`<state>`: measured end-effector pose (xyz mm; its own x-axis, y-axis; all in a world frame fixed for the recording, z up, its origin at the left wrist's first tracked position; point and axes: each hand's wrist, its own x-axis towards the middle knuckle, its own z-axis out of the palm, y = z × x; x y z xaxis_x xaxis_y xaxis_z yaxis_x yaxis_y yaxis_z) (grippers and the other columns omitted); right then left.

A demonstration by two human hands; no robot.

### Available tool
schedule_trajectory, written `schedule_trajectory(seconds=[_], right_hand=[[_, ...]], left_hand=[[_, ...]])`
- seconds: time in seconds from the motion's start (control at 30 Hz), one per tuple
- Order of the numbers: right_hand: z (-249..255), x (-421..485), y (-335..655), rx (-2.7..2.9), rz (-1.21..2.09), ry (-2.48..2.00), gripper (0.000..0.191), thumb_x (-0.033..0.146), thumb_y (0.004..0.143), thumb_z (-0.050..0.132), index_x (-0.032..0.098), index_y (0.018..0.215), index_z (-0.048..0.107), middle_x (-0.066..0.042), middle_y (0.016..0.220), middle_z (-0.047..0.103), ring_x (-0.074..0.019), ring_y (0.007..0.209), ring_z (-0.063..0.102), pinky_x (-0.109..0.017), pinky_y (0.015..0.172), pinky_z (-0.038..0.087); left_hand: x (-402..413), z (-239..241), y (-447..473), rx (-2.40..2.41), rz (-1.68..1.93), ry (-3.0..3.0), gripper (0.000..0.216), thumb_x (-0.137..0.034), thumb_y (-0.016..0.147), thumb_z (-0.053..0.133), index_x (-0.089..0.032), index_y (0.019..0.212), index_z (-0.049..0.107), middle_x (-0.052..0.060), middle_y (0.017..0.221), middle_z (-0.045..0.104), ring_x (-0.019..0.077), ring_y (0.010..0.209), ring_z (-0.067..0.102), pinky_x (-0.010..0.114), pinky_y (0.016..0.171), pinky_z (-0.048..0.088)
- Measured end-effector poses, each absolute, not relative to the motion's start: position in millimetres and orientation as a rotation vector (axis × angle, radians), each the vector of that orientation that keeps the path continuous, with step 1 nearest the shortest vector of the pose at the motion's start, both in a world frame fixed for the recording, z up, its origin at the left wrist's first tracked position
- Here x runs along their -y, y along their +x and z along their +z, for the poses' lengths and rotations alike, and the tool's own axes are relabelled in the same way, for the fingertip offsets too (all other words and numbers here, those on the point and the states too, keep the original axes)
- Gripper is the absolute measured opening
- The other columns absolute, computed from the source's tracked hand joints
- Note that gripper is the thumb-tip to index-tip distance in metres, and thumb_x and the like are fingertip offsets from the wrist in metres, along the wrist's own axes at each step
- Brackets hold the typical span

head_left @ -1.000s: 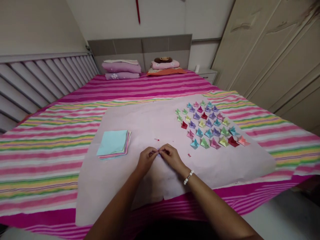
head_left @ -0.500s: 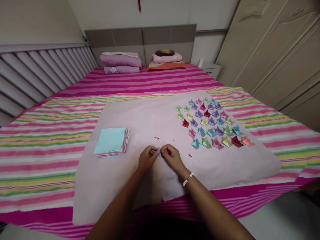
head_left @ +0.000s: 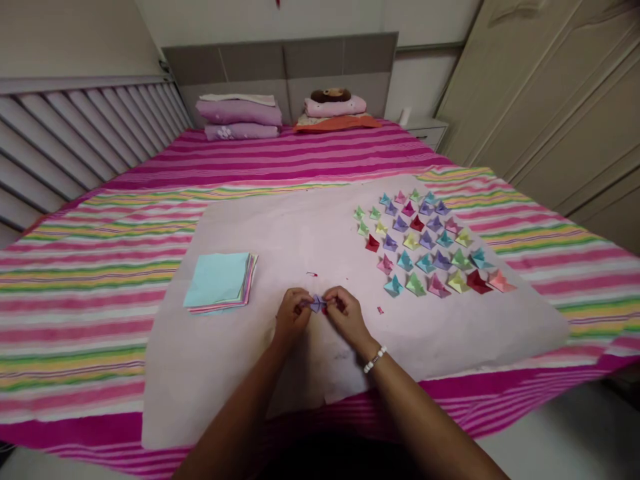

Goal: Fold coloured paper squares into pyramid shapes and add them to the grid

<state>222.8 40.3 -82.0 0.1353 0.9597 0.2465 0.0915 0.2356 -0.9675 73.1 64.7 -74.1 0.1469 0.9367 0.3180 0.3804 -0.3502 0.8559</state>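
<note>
Purple paper [head_left: 317,304] bridges left hand [head_left: 293,316] and right hand [head_left: 346,313], grip pinching it, forearms [head_left: 410,400] converging.

held paper piece [head_left: 317,305]: purple | paper stack [head_left: 217,279]: light blue on top, pink and yellow among the edges | folded shapes [head_left: 427,241]: blue, green, yellow, pink, purple, red, peach | sheet [head_left: 280,233]: pale pinkish, plain | bedspread [head_left: 90,280]: striped magenta, pink, white, yellow, green | bracelet [head_left: 369,366]: white-beaded | headboard [head_left: 320,60]: grey-brown, darker band above

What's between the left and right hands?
A folded purple paper, held by the left hand and the right hand; seen in the head view.
</note>
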Motion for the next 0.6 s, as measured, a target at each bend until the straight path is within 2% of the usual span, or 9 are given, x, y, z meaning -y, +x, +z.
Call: schedule_trajectory(seconds=[0.13, 0.3, 0.6], right_hand=[[-81, -40, 224, 1.270, 0.874, -1.131, 0.014, 0.014, 0.071, 0.049, 0.020, 0.079, 0.059, 0.002, 0.071, 0.052, -0.0134, 0.061, 0.048, -0.025, 0.057, 0.038], [-78, -41, 225, 1.297, 0.841, -1.105, 0.016, 0.011, 0.071, 0.048, 0.020, 0.077, 0.059, 0.001, 0.073, 0.054, -0.0143, 0.064, 0.050, -0.026, 0.059, 0.040], [-77, -43, 224, 1.350, 0.772, -1.049, 0.022, 0.006, 0.072, 0.045, 0.020, 0.073, 0.062, -0.004, 0.085, 0.058, -0.0175, 0.081, 0.057, -0.031, 0.074, 0.046]], left_hand=[[-63, -74, 76, -1.261, 1.146, 1.922, 0.026, -0.005, 0.068, 0.048, -0.018, 0.081, 0.066, 0.004, 0.095, 0.055, 0.0114, 0.073, 0.056, 0.021, 0.060, 0.045], [-60, -70, 83, -1.372, 1.075, 1.998, 0.020, -0.010, 0.071, 0.053, -0.017, 0.085, 0.065, 0.005, 0.101, 0.053, 0.0072, 0.060, 0.050, 0.023, 0.062, 0.047], [-59, -66, 87, -1.468, 0.933, 2.075, 0.018, -0.013, 0.075, 0.055, -0.020, 0.086, 0.067, 0.006, 0.108, 0.054, 0.0094, 0.065, 0.055, 0.027, 0.067, 0.050]])
